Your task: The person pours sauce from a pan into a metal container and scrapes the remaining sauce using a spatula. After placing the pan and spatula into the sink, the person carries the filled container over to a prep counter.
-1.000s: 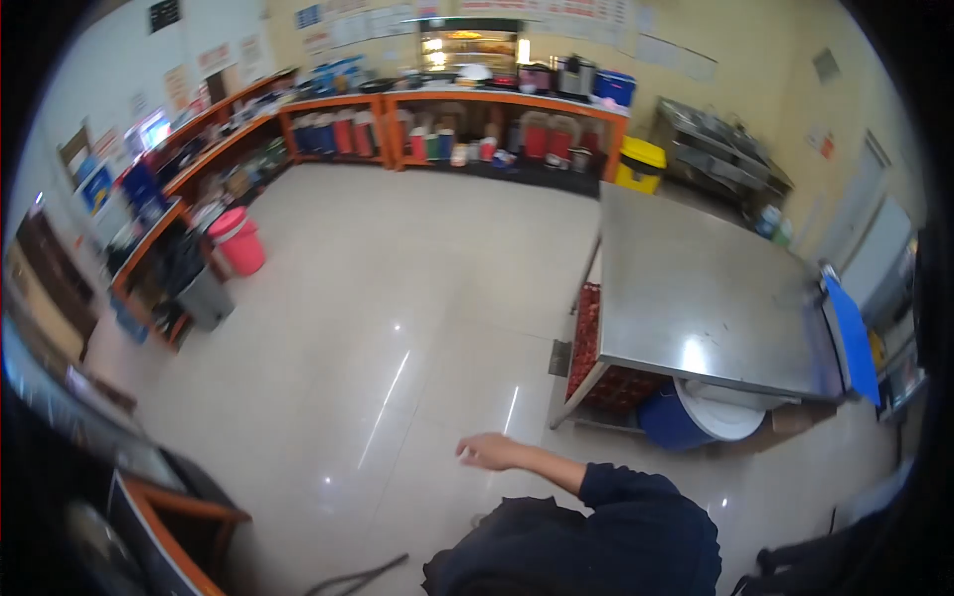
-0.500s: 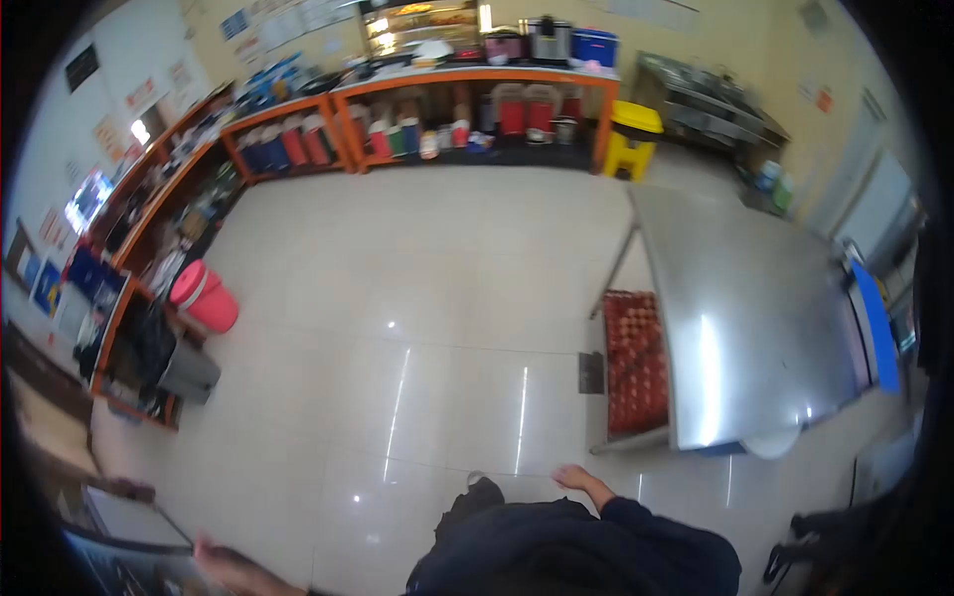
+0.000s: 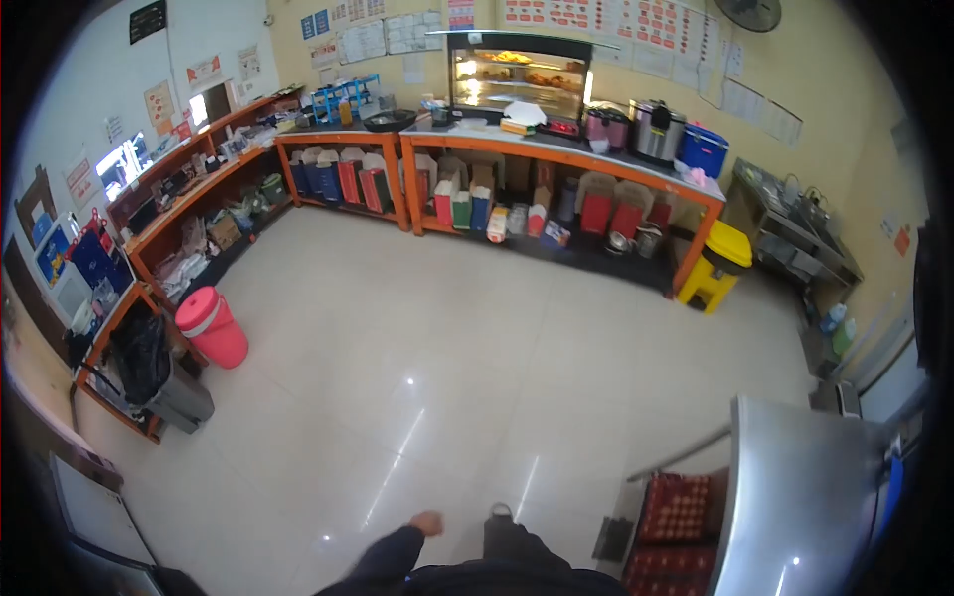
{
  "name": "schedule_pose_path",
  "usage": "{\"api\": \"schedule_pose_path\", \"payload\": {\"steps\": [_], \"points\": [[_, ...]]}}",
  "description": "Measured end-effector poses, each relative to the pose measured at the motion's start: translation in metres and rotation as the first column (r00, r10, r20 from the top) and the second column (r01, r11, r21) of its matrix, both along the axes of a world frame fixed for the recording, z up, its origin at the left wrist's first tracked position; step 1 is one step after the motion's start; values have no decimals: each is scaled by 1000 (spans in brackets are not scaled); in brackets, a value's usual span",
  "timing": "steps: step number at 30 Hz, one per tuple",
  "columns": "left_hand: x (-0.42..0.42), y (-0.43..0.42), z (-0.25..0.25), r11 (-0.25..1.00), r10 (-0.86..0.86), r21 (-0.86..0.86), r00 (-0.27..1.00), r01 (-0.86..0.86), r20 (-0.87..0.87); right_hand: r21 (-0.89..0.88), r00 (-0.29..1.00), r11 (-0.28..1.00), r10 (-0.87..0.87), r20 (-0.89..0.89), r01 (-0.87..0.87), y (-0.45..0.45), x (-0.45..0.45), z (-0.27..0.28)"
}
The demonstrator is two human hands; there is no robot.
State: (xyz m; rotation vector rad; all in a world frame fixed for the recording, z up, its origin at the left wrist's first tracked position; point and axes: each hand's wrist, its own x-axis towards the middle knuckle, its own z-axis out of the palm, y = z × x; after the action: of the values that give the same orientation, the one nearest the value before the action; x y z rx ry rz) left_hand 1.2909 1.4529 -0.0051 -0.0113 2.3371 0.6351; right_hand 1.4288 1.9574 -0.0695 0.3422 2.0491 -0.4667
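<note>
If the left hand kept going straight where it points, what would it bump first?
Nothing close, it seems: the left hand points over open floor, roughly toward the yellow bin, though depth is unclear.

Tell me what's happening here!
The person isn't seen handling anything: their left hand is over the floor, nothing visible in it, and the right hand is out of view. Ahead, a lit food case sits on an orange-framed counter, with a yellow bin at its right end. A steel table is nearer, at right.

Dark sleeve (image 3: 386, 558) — dark trousers (image 3: 517, 548), pale-tipped shoe (image 3: 501, 511)
</note>
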Motion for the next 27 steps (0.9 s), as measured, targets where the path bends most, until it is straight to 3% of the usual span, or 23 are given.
{"api": "schedule_pose_path", "payload": {"steps": [1, 2, 3, 4, 5, 6, 7, 8, 9, 10, 11, 13, 15, 17, 19, 20, 21, 22, 23, 25, 27], "points": [[10, -28, -17, 987, 122, -122, 975, -100, 185, -8, 997, 997, 72, -18, -72, -16, -51, -10], [35, -62, -43, 978, 115, -183, 990, -99, 83, -10, 987, 987, 157, -44, -157, -30, -105, -22], [56, -88, -27, 954, 188, -253, 978, -160, 91, -2, 962, 966, 257, -87, -259, -42, -161, -42], [73, -116, -13, 872, 473, -207, 872, -443, 126, 23, 919, 930, 365, -150, -366, -56, -225, -64], [93, -144, 2, 703, 711, -173, 681, -690, 176, 71, 858, 887, 459, -231, -456, -71, -297, -95], [110, -161, 19, 461, 877, -157, 422, -874, 229, 148, 778, 860, 506, -372, -488, -113, -376, -61], [119, -178, 29, 338, 914, -193, 272, -921, 299, 124, 778, 834, 547, -308, -538, -144, -466, -16], [117, -188, 60, 207, 930, -244, 113, -947, 349, 117, 753, 881, 456, -474, -459, -178, -538, -5], [111, -203, 67, 128, 930, -286, 14, -950, 368, 130, 626, 920, 351, -696, -370, -215, -604, 10], [98, -210, 64, 103, 928, -309, -20, -945, 372, 102, 577, 935, 293, -762, -341, -255, -659, 51], [80, -216, 60, 96, 929, -329, -34, -940, 368, -54, 618, 955, 144, -773, -291, -290, -714, 78], [22, -220, 35, 181, 925, -326, 49, -928, 377, -322, 643, 920, -110, -758, -222, -357, -783, 113], [-57, -224, 4, 392, 884, -284, 272, -875, 382, -505, 599, 841, -306, -740, -194, -412, -819, 147], [-163, -248, -26, 689, 717, -235, 598, -686, 358, -529, 670, 809, -245, -701, -258, -440, -832, 130], [-305, -281, -30, 812, 584, -184, 771, -554, 253, -517, 794, 809, -108, -598, -280, -459, -815, 132], [-380, -299, -8, 807, 589, -126, 801, -577, 104, -437, 842, 857, -7, -540, -273, -453, -809, 88], [-443, -317, 4, 816, 573, 50, 794, -576, -206, -239, 814, 904, 172, -554, -354, -452, -796, 77], [-508, -335, 19, 853, 511, 127, 762, -506, -397, -152, 859, 918, 270, -434, -365, -446, -785, 81], [-572, -352, 43, 831, 555, 270, 747, -486, -367, -178, 763, 810, 419, -492, -559, -408, -769, -5], [-680, -394, 72, 768, 609, 459, 730, -447, -309, -176, 971, 956, 220, -95, -234, -362, -725, -91], [-759, -428, 75, 706, 644, 559, 723, -435, -252, 39, 978, 978, 202, 49, -204, -368, -747, -41]]}}
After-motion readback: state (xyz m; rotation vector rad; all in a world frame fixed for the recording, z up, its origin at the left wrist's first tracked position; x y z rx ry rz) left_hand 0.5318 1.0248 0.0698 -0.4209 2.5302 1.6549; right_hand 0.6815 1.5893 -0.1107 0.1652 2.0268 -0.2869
